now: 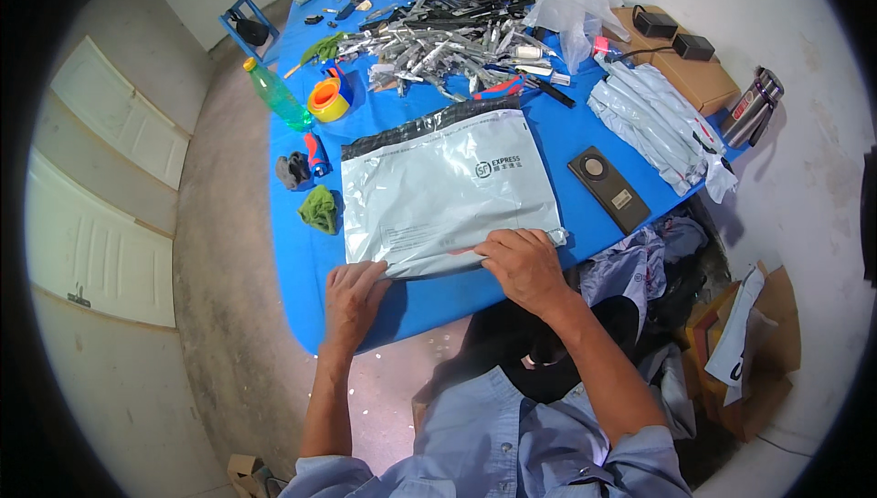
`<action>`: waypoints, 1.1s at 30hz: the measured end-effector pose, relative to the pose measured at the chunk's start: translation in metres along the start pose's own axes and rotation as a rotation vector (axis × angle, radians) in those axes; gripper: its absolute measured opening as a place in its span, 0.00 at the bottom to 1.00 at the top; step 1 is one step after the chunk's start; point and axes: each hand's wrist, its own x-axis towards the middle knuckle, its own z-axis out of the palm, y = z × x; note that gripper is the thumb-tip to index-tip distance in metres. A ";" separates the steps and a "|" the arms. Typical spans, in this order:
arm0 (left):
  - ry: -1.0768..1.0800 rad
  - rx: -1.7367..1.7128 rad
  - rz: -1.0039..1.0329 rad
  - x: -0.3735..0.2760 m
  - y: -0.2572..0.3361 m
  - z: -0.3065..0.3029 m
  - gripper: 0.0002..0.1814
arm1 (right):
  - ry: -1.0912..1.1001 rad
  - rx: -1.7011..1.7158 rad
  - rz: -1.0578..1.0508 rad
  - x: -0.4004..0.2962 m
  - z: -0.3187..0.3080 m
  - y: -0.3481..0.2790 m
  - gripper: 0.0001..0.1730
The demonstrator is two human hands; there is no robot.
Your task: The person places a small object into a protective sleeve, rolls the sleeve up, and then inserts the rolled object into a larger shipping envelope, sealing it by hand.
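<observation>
A white plastic courier bag (438, 189) with a black strip along its far edge lies flat on the blue-covered table (308, 306). Its near edge is folded over, and both hands grip that fold. My left hand (353, 299) pinches the near left corner, fingertips on top. My right hand (524, 268) has its fingers curled over the fold towards the right corner. Both thumbs are partly hidden. Right of the bag rests a dark smartphone (608, 188), back side up. A green cloth (319, 210) and a red-and-blue handled tool (316, 154) lie left of the bag.
A large heap of wrapped slim items (438, 52) covers the table beyond. Yellow tape (329, 100) and a green bottle (277, 95) stand left. Folded courier bags (654, 124), a cardboard box (692, 76) and a steel flask (754, 107) sit right. An opened carton (754, 340) stands below.
</observation>
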 end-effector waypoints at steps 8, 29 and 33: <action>-0.058 -0.071 -0.088 -0.028 -0.005 -0.011 0.19 | -0.132 0.141 0.072 -0.017 -0.014 -0.016 0.10; 0.069 -0.161 0.083 -0.003 0.071 0.030 0.07 | -0.188 -0.010 0.142 -0.024 -0.009 -0.018 0.09; 0.055 -0.187 0.033 0.004 0.075 0.024 0.04 | -0.023 0.013 0.092 -0.029 -0.003 -0.017 0.09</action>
